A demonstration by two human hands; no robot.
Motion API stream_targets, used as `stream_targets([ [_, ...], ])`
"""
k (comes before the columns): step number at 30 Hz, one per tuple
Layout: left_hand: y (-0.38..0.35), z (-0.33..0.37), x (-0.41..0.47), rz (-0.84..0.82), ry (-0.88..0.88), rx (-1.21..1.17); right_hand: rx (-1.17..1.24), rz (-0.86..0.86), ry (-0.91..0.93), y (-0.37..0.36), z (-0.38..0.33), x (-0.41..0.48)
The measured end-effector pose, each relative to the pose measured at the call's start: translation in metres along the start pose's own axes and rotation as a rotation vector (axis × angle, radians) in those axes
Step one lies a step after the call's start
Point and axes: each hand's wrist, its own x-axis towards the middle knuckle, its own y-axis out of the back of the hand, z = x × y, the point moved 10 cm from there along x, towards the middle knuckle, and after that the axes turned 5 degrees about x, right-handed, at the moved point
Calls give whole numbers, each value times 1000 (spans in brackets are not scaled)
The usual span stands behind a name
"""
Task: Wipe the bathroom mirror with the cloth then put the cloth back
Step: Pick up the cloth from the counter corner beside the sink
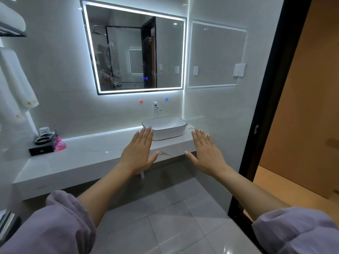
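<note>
The lit bathroom mirror (134,50) hangs on the far wall above the white counter (77,158). My left hand (138,150) and my right hand (206,152) are stretched out flat, palms down, fingers apart, in front of the counter's edge. Neither hand holds anything. White towels (16,83) hang on a rail at the far left; I cannot tell which cloth belongs to the task.
A white basin (165,126) with a chrome tap (156,109) stands on the counter's right end. A black tray with a glass (43,142) and a pink bottle (59,143) stand at the left. A dark door frame (266,107) rises on the right.
</note>
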Motion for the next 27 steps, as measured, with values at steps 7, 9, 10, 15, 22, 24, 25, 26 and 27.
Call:
stream_targets([
  [7,-42,5,49,-12,15,8,18,-3,35,-35,37,47],
  [9,-55,9,68,-15,21,13,33,-9,54,-47,53,65],
  [10,-60,10,77,-12,24,18,40,-12,62,-52,60,74],
  [15,-93,19,140,-1,106,61,67,-30,121,-77,112,132],
  [22,-138,38,238,-3,230,63,73,-55,227,-97,192,214],
  [24,-148,44,259,-6,251,71,64,-52,240,-103,216,233],
  [25,-151,46,266,-9,255,77,62,-50,244,-105,225,240],
  [26,-156,48,275,-13,261,78,67,-53,246,-108,234,247],
  [27,-160,50,283,-15,271,77,76,-56,245,-113,244,252],
])
